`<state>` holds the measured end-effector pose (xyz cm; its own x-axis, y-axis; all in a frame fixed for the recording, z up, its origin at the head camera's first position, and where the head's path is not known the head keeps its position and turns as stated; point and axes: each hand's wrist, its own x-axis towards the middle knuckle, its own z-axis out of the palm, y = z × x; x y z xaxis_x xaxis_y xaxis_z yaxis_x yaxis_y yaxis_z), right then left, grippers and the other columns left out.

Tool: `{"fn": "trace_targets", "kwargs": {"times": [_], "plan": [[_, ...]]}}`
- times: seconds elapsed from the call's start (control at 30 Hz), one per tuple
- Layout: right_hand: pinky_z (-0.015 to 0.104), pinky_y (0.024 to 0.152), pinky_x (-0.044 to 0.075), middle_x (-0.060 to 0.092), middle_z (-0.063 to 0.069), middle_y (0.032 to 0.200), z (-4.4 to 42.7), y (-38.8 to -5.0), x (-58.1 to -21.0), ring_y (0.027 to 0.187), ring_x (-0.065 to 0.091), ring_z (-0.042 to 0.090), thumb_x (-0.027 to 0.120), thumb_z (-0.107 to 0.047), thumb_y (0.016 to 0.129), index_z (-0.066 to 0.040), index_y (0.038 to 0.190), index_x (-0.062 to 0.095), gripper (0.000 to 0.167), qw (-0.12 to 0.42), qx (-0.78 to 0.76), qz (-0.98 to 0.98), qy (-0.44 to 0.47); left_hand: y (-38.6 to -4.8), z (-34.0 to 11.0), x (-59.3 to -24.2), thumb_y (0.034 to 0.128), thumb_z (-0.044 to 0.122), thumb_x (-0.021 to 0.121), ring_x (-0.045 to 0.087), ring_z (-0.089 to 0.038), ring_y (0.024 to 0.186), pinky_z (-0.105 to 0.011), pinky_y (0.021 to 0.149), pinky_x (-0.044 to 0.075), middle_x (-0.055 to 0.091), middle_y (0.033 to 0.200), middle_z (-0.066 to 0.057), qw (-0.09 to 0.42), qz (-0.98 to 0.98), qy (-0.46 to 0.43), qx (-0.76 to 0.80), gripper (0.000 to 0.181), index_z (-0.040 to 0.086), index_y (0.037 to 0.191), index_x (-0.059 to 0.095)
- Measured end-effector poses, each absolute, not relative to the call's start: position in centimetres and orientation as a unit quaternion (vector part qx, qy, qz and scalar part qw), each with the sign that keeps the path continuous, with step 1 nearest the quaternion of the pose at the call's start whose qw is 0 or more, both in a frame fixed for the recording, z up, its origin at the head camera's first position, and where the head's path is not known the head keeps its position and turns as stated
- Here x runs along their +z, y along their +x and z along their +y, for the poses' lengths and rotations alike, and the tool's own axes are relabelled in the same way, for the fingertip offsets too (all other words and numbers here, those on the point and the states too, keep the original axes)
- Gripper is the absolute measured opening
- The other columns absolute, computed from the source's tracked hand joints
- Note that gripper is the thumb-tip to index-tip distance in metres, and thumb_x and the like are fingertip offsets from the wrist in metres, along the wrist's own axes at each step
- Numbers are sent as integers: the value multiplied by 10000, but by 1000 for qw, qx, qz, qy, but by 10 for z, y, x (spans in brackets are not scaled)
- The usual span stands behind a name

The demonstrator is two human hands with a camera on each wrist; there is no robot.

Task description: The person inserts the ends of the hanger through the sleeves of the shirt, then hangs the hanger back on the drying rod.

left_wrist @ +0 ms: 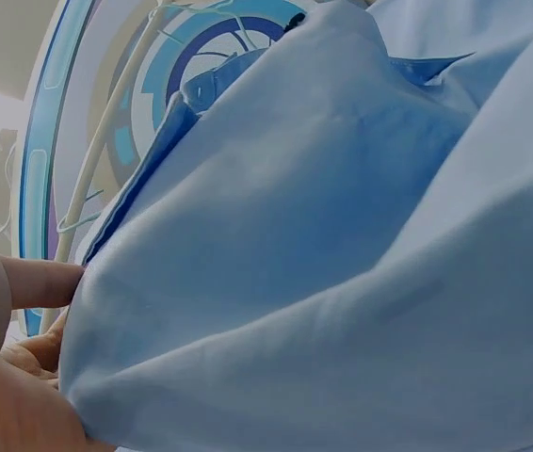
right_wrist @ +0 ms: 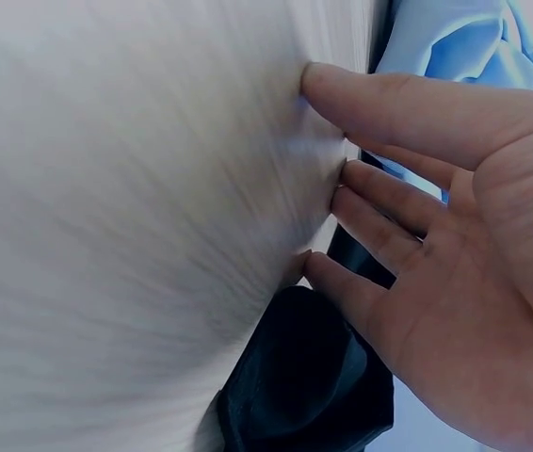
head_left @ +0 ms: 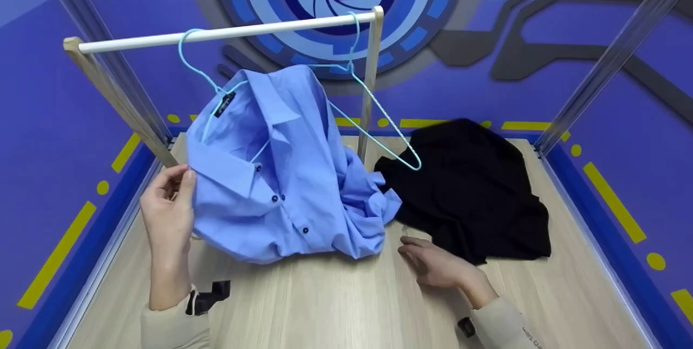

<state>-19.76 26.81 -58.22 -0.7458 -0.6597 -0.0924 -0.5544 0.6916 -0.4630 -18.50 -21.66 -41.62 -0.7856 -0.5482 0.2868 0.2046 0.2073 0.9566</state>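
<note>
A blue button-up shirt (head_left: 308, 176) hangs from a light-blue wire hanger (head_left: 190, 62) hooked on the rack's white bar. Its collar stands open around the hanger, and its lower part bunches near the tabletop. At the shirt's left shoulder edge, my left hand (head_left: 170, 203) pinches the fabric between thumb and fingers; the left wrist view shows the same hold on the blue cloth (left_wrist: 276, 254). My right hand (head_left: 438, 265) is low over the table, fingers extended and holding nothing, between the shirt and a black garment (head_left: 476, 192). In the right wrist view its fingertips appear at the wooden surface.
The clothes rack has a white bar (head_left: 281, 27) and wooden posts (head_left: 122, 100). A second light-blue hanger (head_left: 387, 116) hangs at its right end, partly behind the shirt. Blue patterned walls (head_left: 622, 122) enclose the wooden table (head_left: 325, 305).
</note>
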Motion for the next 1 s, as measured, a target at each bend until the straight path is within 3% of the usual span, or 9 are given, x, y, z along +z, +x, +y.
{"fn": "trace_targets", "kwargs": {"times": [0.3,0.47,0.6,0.8,1.0], "plan": [[579,1090,378,451,281,1497,266,-197,-585,1376,430,441,766,74,724,44,1338,593,638,131,-209,913,-325,-175,-216,-419,1032,138,630,564,-143,959,-262,819,423,651,1088,-31,319,-747,108,-573,283,-19,1260,691],[576,1086,381,519,246,1448,266,-199,-580,1349,471,425,787,-100,855,36,1347,598,545,123,-231,913,-314,-172,-211,-419,1011,121,658,530,-114,1020,-265,873,410,638,1151,-72,337,-774,97,-527,302,16,1292,690],[532,1067,422,612,187,1348,267,-205,-573,1284,549,364,770,-164,914,35,1334,610,492,68,-251,914,-311,-171,-207,-420,986,83,682,505,-130,1020,-263,865,378,614,1180,-121,361,-784,88,-497,330,24,1311,684],[493,1001,485,655,132,1260,274,-215,-560,1202,609,310,754,-32,903,15,1272,643,389,-34,-273,920,-281,-170,-205,-423,964,77,709,513,-247,1207,-366,990,383,568,1296,-165,381,-790,92,-472,362,31,1322,681],[528,1039,446,602,205,1312,289,-227,-554,1256,554,377,768,-30,899,35,1265,627,398,-86,-284,928,-223,-169,-205,-428,938,59,731,443,-313,1318,-491,1081,322,561,1334,-187,401,-795,89,-446,363,27,1297,695]]}}
